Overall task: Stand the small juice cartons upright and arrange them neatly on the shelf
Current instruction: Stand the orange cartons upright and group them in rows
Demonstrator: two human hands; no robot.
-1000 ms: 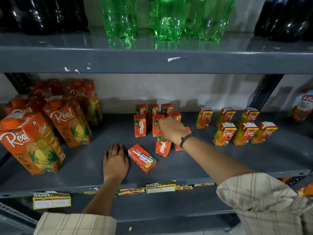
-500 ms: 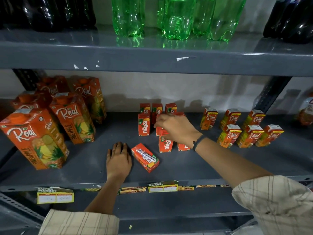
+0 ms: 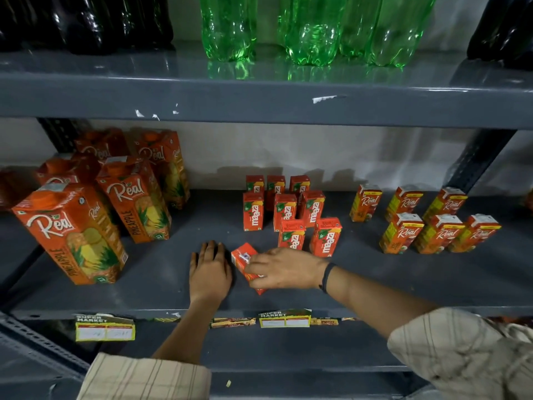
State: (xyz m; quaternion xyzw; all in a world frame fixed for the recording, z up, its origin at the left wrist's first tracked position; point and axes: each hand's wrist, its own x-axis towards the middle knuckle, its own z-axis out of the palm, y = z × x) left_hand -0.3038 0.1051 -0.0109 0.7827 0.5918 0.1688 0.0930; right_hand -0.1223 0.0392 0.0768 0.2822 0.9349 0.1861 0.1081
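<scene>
Several small red Maaza juice cartons (image 3: 285,210) stand upright in rows on the middle of the grey shelf (image 3: 161,272). One more small Maaza carton (image 3: 241,258) lies flat near the shelf's front. My right hand (image 3: 284,268) is closed around that lying carton, covering most of it. My left hand (image 3: 210,269) rests flat, palm down, on the shelf just left of the carton, fingers slightly apart, holding nothing.
Large Real pineapple cartons (image 3: 72,232) stand at the left. Several small Real cartons (image 3: 401,232) stand in two rows at the right. Green bottles (image 3: 311,27) and dark bottles (image 3: 86,21) fill the shelf above. Price labels (image 3: 284,319) hang on the shelf's front edge.
My right hand left the standing Maaza cartons, moved back toward the front and closed on the lying carton. My left hand stayed flat on the shelf.
</scene>
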